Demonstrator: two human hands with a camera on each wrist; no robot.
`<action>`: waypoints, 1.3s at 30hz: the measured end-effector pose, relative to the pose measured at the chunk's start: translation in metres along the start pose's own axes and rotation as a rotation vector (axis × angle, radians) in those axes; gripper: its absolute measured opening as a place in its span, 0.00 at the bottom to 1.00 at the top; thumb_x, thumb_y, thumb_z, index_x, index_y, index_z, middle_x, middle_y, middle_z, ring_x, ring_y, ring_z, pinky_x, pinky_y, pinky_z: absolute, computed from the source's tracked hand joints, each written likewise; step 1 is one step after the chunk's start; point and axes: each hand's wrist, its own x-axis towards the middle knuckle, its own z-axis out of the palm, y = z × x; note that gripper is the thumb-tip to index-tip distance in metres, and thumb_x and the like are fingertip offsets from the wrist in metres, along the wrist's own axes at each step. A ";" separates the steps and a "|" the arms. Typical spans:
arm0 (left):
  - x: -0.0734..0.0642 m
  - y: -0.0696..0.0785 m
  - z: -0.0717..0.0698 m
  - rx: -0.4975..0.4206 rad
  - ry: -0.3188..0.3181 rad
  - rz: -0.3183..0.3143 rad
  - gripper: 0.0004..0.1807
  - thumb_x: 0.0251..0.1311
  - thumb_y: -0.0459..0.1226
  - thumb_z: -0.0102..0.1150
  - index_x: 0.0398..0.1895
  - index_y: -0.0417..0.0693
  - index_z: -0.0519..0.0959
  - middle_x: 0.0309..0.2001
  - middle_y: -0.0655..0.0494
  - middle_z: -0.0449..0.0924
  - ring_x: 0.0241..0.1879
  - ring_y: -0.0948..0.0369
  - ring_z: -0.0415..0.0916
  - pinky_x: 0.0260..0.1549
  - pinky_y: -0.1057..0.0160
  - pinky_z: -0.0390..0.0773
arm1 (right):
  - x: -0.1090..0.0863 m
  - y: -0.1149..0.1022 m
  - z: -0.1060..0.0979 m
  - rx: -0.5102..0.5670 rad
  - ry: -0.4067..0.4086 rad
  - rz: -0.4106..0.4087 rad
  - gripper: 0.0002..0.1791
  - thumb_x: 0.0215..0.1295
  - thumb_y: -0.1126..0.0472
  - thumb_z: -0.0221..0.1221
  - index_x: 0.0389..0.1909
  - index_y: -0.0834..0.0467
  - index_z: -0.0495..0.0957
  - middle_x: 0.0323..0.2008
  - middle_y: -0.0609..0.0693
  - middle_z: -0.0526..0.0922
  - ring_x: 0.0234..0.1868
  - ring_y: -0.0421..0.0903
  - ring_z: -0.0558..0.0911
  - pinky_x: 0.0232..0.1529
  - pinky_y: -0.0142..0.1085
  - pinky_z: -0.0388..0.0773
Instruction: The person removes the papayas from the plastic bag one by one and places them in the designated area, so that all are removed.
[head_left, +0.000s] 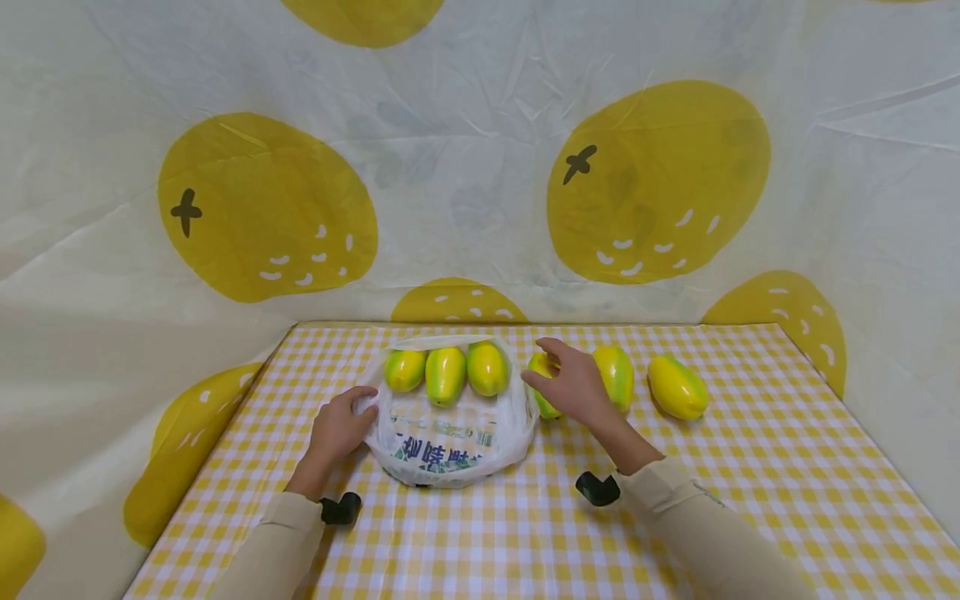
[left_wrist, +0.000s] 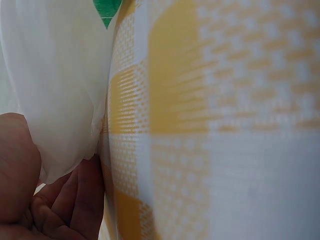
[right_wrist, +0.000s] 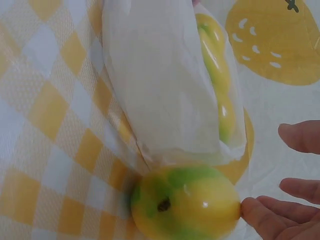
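Our left hand (head_left: 341, 427) is pinching the left side of the flimsy-looking white plastic bag (head_left: 519, 425), while our right hand (head_left: 576, 387), thumb and fingers apart, is touching a papaya (right_wrist: 187, 202) lying just outside the bag's right wall. Three papayas (head_left: 446, 375) are lying inside; two more papayas (head_left: 678, 387) are resting farther right. We are judging the touched one firm and slippery-skinned (its weight we cannot tell), so we are favouring a grasp around its middle.

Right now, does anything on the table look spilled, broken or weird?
No, nothing stands out: three fruits sit in the open bag, three more fruits lie to its right, and I see no spills or damage.
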 end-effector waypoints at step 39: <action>0.000 -0.002 0.001 -0.004 0.008 0.028 0.21 0.69 0.43 0.59 0.63 0.49 0.82 0.63 0.36 0.82 0.54 0.40 0.83 0.54 0.40 0.79 | 0.023 -0.026 0.065 -0.001 -0.019 0.011 0.37 0.66 0.51 0.68 0.74 0.57 0.71 0.67 0.58 0.80 0.57 0.57 0.84 0.54 0.52 0.81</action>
